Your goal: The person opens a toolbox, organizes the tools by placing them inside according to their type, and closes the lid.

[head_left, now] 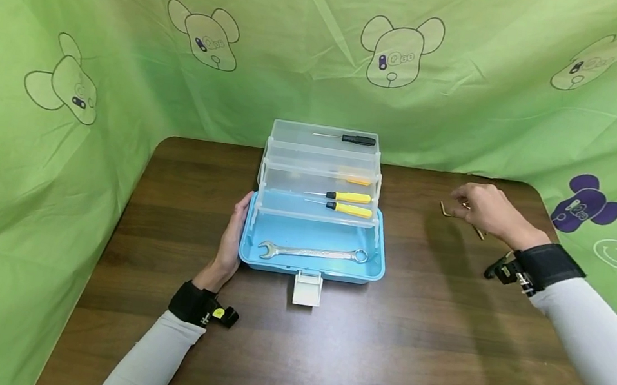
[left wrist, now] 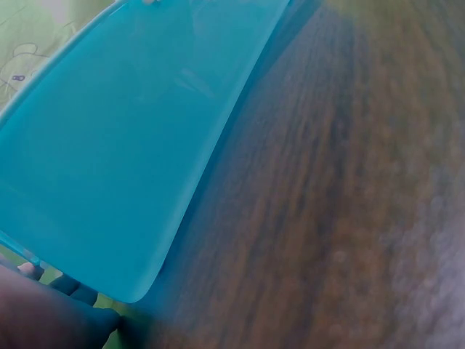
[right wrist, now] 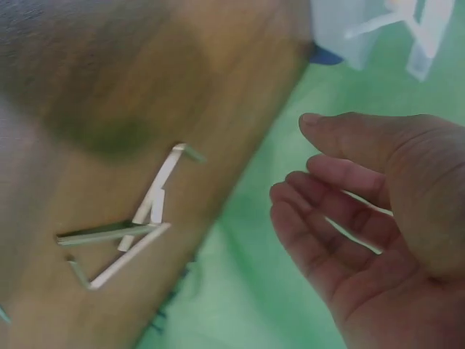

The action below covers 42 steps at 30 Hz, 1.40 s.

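My left hand (head_left: 232, 238) rests along the left side of a blue toolbox (head_left: 242, 252); in the left wrist view its fingers (left wrist: 80, 316) are mostly hidden at the box's corner. The toolbox stands with its clear tiered trays (head_left: 287, 180) raised. A combination wrench (head_left: 312, 253) lies in the blue base. Two yellow screwdrivers (head_left: 350, 210) lie in the lower trays, and a black screwdriver (head_left: 358, 140) in the top one. To the right, my right hand (head_left: 487, 209) hovers over several L-shaped hex keys (right wrist: 131, 254). Its fingers are loosely bent, holding nothing.
The brown wooden table (head_left: 380, 358) carries everything. A white latch (head_left: 307, 290) hangs down from the toolbox's front. Part of another yellow-orange thing (head_left: 358, 181) shows through a middle tray. Green printed cloth (head_left: 303, 55) stands behind and beside the table.
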Each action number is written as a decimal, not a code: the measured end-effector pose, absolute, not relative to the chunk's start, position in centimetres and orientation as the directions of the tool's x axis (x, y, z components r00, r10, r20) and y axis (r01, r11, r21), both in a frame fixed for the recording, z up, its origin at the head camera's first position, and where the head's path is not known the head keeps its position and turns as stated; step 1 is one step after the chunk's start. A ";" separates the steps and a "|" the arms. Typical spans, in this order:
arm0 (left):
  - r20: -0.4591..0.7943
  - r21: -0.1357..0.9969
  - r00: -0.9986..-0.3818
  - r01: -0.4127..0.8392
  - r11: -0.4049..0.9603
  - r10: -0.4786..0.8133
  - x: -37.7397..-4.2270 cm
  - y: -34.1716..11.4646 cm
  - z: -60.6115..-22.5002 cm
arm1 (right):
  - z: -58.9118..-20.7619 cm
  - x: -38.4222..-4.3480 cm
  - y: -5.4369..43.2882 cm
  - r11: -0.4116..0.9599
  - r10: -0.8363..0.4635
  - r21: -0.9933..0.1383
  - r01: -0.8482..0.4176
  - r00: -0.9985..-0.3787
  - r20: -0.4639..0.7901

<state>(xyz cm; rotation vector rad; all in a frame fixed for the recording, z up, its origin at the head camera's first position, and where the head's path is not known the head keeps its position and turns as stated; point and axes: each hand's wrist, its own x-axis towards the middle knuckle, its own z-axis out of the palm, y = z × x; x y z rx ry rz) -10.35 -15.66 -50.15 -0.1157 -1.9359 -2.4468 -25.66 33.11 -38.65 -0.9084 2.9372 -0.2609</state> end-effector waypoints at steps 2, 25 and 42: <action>0.068 0.972 -0.997 0.059 -0.229 0.033 -10.4 -15.7 -50.2 | -39.4 -25.8 33.4 0.810 -0.567 -0.195 -0.554 -0.824 -0.013; 0.062 0.967 -0.998 0.053 -0.250 0.027 -10.4 -15.6 -50.0 | -44.3 -27.1 34.7 0.881 -0.456 -0.203 -0.428 -0.882 -0.121; 0.053 0.971 -0.998 0.046 -0.236 0.022 -10.3 -15.6 -50.0 | -45.8 -27.3 34.8 0.874 -0.452 -0.211 -0.438 -0.892 -0.022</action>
